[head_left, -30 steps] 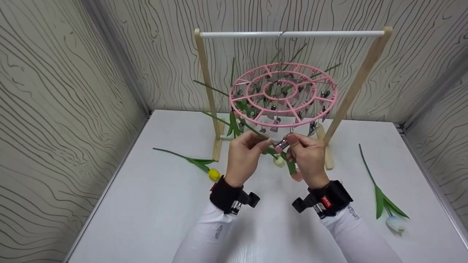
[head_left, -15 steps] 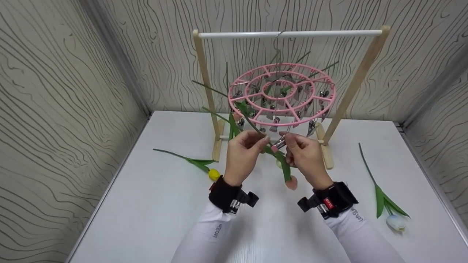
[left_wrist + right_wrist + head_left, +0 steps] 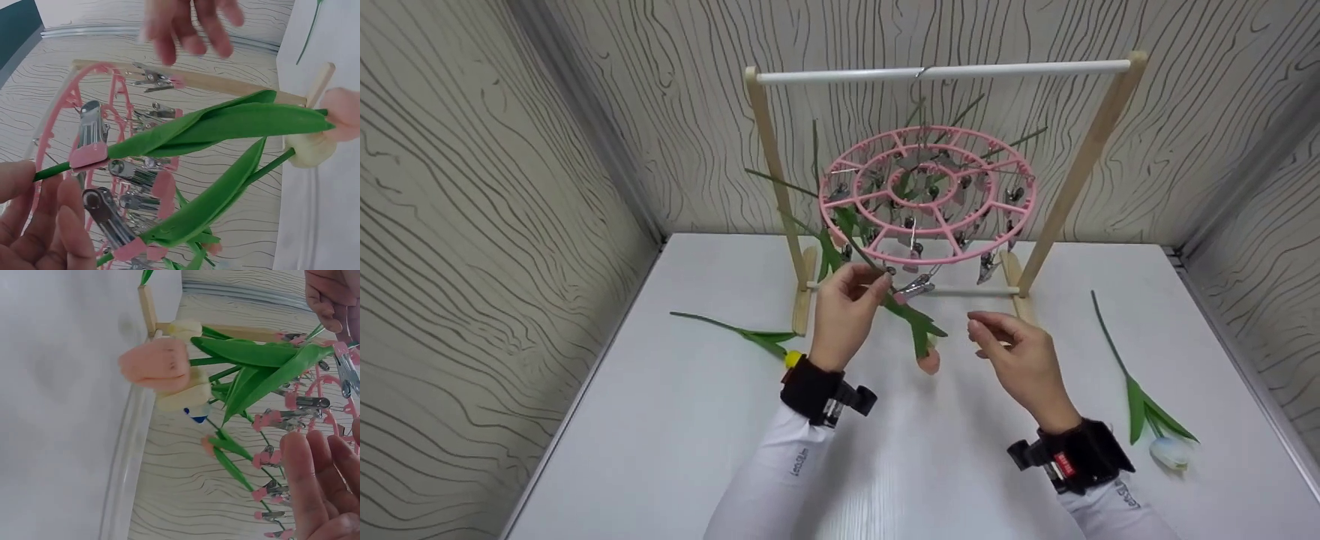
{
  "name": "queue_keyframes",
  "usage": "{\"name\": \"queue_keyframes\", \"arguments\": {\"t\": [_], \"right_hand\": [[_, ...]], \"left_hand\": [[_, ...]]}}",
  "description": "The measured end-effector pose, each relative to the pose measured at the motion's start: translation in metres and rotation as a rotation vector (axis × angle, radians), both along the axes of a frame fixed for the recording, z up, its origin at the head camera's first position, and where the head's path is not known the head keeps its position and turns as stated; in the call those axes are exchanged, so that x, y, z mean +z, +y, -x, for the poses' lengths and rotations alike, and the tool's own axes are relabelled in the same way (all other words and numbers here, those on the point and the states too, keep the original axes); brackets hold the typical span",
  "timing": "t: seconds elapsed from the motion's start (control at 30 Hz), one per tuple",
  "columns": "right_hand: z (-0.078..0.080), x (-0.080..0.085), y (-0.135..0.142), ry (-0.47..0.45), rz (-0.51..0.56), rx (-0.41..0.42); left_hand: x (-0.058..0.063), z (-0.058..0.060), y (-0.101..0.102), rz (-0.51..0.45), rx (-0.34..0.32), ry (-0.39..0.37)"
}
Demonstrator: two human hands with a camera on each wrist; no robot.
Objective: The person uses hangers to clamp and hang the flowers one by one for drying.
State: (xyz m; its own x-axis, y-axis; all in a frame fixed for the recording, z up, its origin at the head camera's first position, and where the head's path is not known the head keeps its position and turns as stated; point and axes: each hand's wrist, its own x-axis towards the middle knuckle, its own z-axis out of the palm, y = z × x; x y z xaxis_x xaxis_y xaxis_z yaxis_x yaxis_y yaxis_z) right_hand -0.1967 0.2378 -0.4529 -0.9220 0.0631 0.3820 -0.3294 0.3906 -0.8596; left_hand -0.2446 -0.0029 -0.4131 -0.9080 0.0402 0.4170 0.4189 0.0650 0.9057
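Observation:
My left hand [image 3: 847, 311] pinches the green stem of a pink artificial tulip [image 3: 154, 364] that hangs head down. A metal clip [image 3: 90, 132] with pink tips bites that stem beside the fingers and hangs from a round pink clip hanger [image 3: 937, 262]. Apart from the flower, to its right, my right hand [image 3: 1020, 360] holds nothing, its fingers loosely bent. In the left wrist view a cream tulip [image 3: 309, 149] hangs by another clip, close to the pink one. Behind the left hand, more stems stick up through the hanger.
The hanger hooks over the white bar [image 3: 840, 76] of a stand with wooden posts [image 3: 1091, 165]. A yellow tulip [image 3: 792, 359] lies on the white table at left, partly behind the left wrist. A pale blue tulip [image 3: 1170, 453] lies at right.
My right hand has let go of the clip and moved right and toward me. The clip now hangs on the pink tulip's stem. My left hand keeps its pinch, shifting slightly left.

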Motion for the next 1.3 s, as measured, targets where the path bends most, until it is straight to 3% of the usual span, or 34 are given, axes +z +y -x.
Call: {"name": "queue_keyframes", "arguments": {"t": [0.2,0.4,0.53,0.7,0.9,1.1,1.3], "right_hand": [[-0.014,-0.024,0.024,0.049,-0.125,-0.081],[-0.019,-0.042,0.047,0.031,-0.187,-0.15],[-0.02,-0.052,0.064,0.01,-0.274,-0.204],[-0.02,-0.061,0.091,-0.009,-0.375,-0.272],[-0.021,-0.074,0.133,-0.036,-0.458,-0.327],[-0.024,-0.082,0.178,-0.176,-0.51,-0.358],[-0.028,-0.087,0.208,-0.27,-0.511,-0.374]], "left_hand": [[-0.004,0.01,-0.001,0.006,0.008,-0.033],[-0.006,0.017,-0.002,0.012,0.025,-0.041],[-0.007,0.019,-0.003,0.038,0.061,-0.035],[-0.01,0.021,-0.003,0.037,0.058,-0.052],[-0.011,0.018,-0.007,0.089,0.065,-0.065],[-0.017,0.013,-0.018,0.158,0.082,-0.077],[-0.029,0.0,-0.029,0.118,0.062,-0.064]]}}
